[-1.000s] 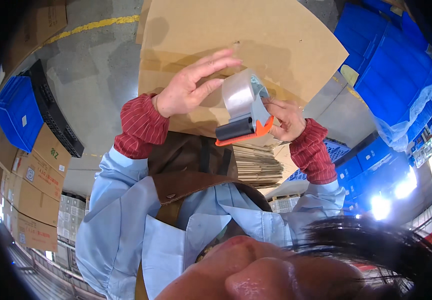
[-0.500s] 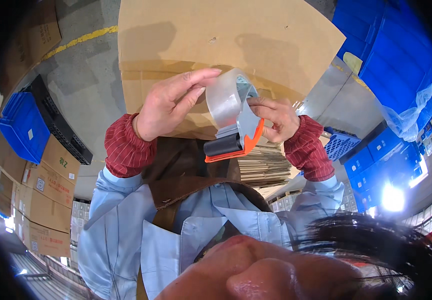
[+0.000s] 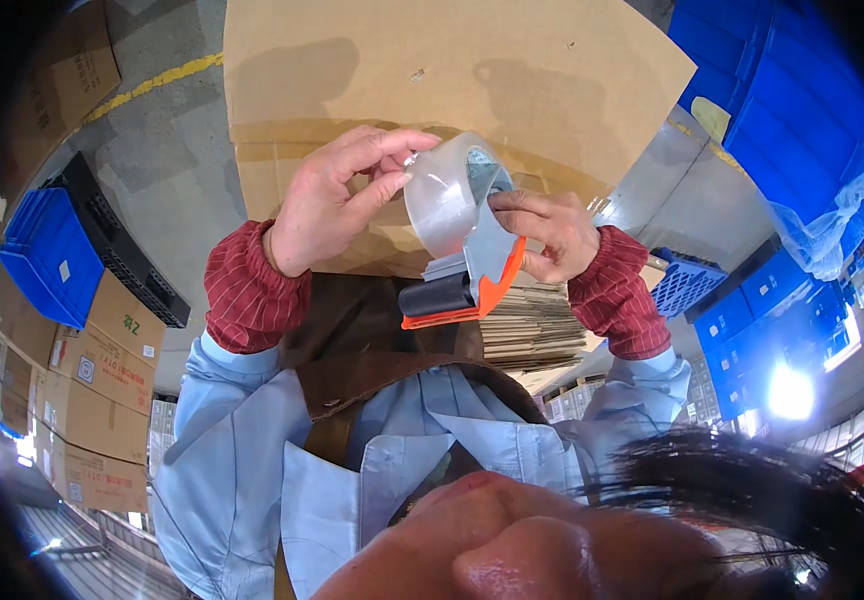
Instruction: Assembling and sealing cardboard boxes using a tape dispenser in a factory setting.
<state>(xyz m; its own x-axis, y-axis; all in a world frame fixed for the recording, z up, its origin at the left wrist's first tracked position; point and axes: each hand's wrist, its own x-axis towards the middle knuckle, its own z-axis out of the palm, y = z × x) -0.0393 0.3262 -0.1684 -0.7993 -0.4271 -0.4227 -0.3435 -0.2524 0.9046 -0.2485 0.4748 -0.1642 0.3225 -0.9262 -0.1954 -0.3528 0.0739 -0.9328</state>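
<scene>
My right hand [image 3: 547, 235] grips a tape dispenser [image 3: 492, 275] with a grey metal frame, an orange edge and a black roller. A thick roll of clear packing tape [image 3: 439, 195] sits on it, tilted, above the cardboard. At the roll's left side, my left hand [image 3: 337, 190] is closed in a pinch. A shiny bit of the tape shows between its thumb and fingers; the exact hold is partly hidden. Beneath both hands lies a large brown cardboard sheet or box top [image 3: 402, 90].
A stack of flat cardboard [image 3: 532, 330] stands close by, below my right hand. Left are a blue bin [image 3: 47, 255], a black crate [image 3: 122, 250] and brown cartons [image 3: 102, 400]. Large blue containers [image 3: 802, 120] with loose plastic film [image 3: 812, 235] stand right, near a blue lattice crate [image 3: 687, 285].
My left fingers have curled in closer together at the tape's edge. The roll and dispenser have shifted slightly left, still in my right hand.
</scene>
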